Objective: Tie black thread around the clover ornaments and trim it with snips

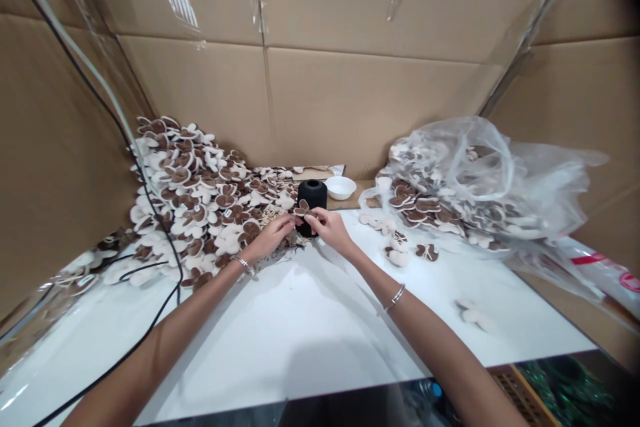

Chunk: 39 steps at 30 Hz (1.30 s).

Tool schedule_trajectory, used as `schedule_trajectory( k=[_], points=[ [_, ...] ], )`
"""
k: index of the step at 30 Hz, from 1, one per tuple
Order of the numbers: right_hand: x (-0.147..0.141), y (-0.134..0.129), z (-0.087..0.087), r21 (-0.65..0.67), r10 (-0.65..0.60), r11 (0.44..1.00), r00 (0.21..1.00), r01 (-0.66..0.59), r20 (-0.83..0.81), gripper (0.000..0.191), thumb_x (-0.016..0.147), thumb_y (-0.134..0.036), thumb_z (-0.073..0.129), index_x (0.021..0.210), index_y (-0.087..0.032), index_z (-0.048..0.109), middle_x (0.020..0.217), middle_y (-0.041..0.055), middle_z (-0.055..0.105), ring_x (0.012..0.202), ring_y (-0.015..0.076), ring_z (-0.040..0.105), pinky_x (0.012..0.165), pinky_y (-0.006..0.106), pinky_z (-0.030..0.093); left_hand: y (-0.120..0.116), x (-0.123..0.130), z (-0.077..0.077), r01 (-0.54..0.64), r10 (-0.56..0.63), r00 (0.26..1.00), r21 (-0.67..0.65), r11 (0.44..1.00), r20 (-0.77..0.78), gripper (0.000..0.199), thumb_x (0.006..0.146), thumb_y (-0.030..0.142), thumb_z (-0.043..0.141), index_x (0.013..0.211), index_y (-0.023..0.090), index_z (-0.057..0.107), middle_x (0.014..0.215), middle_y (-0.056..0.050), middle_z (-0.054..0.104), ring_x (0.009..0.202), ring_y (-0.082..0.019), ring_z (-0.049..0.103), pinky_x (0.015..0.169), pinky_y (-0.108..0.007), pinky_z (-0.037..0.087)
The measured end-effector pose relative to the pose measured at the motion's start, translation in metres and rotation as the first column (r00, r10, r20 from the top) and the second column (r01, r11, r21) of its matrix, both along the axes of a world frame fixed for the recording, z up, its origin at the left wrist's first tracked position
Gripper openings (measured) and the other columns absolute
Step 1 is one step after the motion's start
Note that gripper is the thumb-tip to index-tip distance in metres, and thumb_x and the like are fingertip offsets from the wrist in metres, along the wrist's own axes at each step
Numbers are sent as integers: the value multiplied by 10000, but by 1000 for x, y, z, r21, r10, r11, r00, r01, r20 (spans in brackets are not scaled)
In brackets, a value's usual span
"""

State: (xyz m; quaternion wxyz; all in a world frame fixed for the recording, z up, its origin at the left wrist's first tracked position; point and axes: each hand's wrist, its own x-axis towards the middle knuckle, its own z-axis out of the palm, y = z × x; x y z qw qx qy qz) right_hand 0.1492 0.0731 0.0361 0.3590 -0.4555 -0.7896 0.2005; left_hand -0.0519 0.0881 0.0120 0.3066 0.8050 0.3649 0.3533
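Observation:
My left hand (273, 237) and my right hand (333, 227) meet in front of a black thread spool (313, 195), both pinching a small brown-and-cream butterfly-shaped piece (302, 209) between their fingertips. The spool stands upright, and the right fingers partly cover its lower side. A large heap of similar pieces (193, 193) lies just left of my left hand. Each wrist wears a thin silver bracelet. The material of the pieces cannot be told from here.
A white bowl (340, 187) stands behind the spool. A clear plastic bag (480, 173) holding more pieces lies at right, with loose pieces (400, 250) on the white table (280, 327). Cardboard walls (385, 100) surround the table. A black cable (165, 233) crosses the left side.

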Motion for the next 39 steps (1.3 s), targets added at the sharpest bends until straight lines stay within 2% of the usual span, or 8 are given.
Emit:
schedule_trajectory(
  k=[7,14,18,22,25,30,35,39],
  points=[
    [-14,-11,7,201,-276,958,854,206,441,232,952,-271,454,959,-149,651,877,113,664,819,198,606,710,255,393,-23,3,24,2,210,877,440,898,-432,250,951,259,388,968,177,624,952,-78,661,862,-216,599,797,-338,422],
    [-25,-17,11,190,-120,982,759,-5,640,206,937,-178,473,919,-121,670,835,145,665,838,228,596,711,287,394,-15,5,56,242,283,733,626,742,-619,178,886,214,473,782,167,608,808,-98,615,839,-249,531,758,-371,374],
    [-19,-18,7,191,48,958,780,-212,624,249,971,-240,473,870,-127,671,774,109,657,836,208,565,735,280,383,-12,-6,57,249,165,783,546,800,-599,185,904,236,455,837,177,617,883,-87,617,906,-248,518,839,-376,377],
    [-13,-22,4,176,125,948,816,-266,564,239,969,-266,492,892,-140,680,762,75,628,783,172,540,683,248,371,-21,-18,43,27,95,947,368,929,-308,217,945,288,410,1023,201,593,1114,-79,593,1077,-233,500,955,-368,369],
    [-12,-24,1,157,154,950,840,-271,520,201,956,-237,515,903,-145,686,761,61,613,770,164,533,664,240,368,-32,-19,27,-144,155,986,157,977,-61,255,952,357,407,991,191,597,1057,-71,605,1032,-224,535,940,-354,395],
    [-15,-20,-9,127,212,947,871,-295,443,180,948,-227,525,906,-140,677,788,62,634,793,173,526,703,252,391,-44,-9,3,-163,206,969,-274,948,137,337,900,468,483,899,162,625,850,-47,629,802,-196,585,731,-296,458],
    [-20,-19,-23,65,140,985,959,-160,245,134,875,-236,628,971,-148,660,786,47,621,795,177,523,695,259,393,-42,-4,-16,-131,237,917,-319,939,321,307,781,445,667,905,166,633,892,-53,645,814,-184,603,717,-276,475],
    [-23,-22,-32,-203,142,963,972,-180,-188,233,862,-363,618,967,-156,643,710,0,590,684,146,539,633,244,400,-41,-5,-25,-135,292,867,-372,918,404,333,701,435,747,850,164,625,853,-53,662,804,-190,625,740,-297,497]
  ],
)
